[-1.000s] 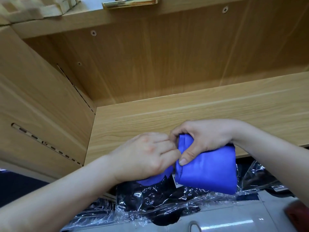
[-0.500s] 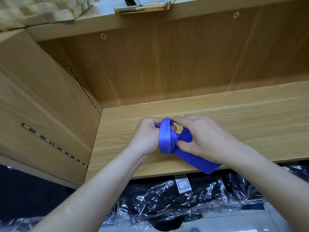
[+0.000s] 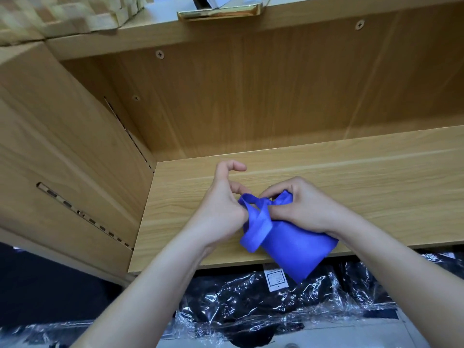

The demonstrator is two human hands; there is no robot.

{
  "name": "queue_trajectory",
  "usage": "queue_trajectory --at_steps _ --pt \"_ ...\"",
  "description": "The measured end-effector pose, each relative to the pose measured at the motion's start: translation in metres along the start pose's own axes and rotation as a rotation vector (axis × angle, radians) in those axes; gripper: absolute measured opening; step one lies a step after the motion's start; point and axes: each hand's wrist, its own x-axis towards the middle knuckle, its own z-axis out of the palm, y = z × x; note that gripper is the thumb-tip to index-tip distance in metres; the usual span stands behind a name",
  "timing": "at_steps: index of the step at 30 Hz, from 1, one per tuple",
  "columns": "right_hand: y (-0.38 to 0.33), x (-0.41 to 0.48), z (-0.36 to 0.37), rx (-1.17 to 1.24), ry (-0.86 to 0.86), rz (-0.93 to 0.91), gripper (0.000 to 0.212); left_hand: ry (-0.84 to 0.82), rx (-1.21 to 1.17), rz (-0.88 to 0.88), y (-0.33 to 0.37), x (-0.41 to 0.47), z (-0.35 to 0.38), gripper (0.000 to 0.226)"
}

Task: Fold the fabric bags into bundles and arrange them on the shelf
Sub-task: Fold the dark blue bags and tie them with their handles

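Both hands over the front part of the wooden shelf (image 3: 326, 187). Blue fabric bag (image 3: 298, 247) folded into a compact bundle, lying across the shelf's front edge: upper end on the board, lower corner hanging past the lip over the plastic-wrapped dark packs (image 3: 251, 307) below.

My right hand (image 3: 301, 207) sits on top of the bundle's upper end, fingers (image 3: 273, 195) curled and clamped on the gathered blue cloth at the neck. My left hand (image 3: 223, 207) is just beside it on the left, touching the bag's strap (image 3: 258, 229); the strap loops out from between the two hands and hangs down over the bundle's left side. Left thumb and forefinger are raised and apart, nothing between them; the lower left fingers are tucked behind the strap, and I cannot tell how firmly they grip it.

Shelf board bare to the left and right of the hands. A white label (image 3: 275, 280) shows on one pack beneath the edge.
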Motion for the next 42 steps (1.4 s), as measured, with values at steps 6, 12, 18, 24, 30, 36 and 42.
queue_trajectory --at_steps 6,12,18,24,30,36,42 --pt "0.002 0.001 -0.005 -0.189 0.036 -0.089 0.008 -0.005 -0.390 -0.126 -0.003 -0.015 0.002 0.021" --pt "-0.002 0.000 -0.003 -0.184 0.047 -0.095 0.008 -0.073 0.098 -0.059 -0.015 -0.023 0.000 0.086" --pt "-0.006 0.001 -0.017 0.056 0.005 0.031 0.005 0.198 0.402 0.416 -0.040 -0.024 0.004 0.008" --pt "-0.003 -0.004 -0.021 0.345 -0.148 0.160 0.003 -0.121 -0.206 0.371 -0.014 -0.041 -0.007 0.029" --pt "-0.001 -0.005 -0.010 0.587 -0.407 0.083 0.010 -0.472 -0.931 0.169 0.017 -0.031 -0.028 0.050" --pt "0.013 -0.003 -0.009 0.664 -0.559 0.146 0.059 -0.273 -0.557 0.275 0.014 -0.038 -0.020 0.065" --pt "0.004 -0.003 -0.004 0.516 -0.399 0.096 0.033 -0.183 0.002 0.301 0.004 -0.028 -0.015 0.049"
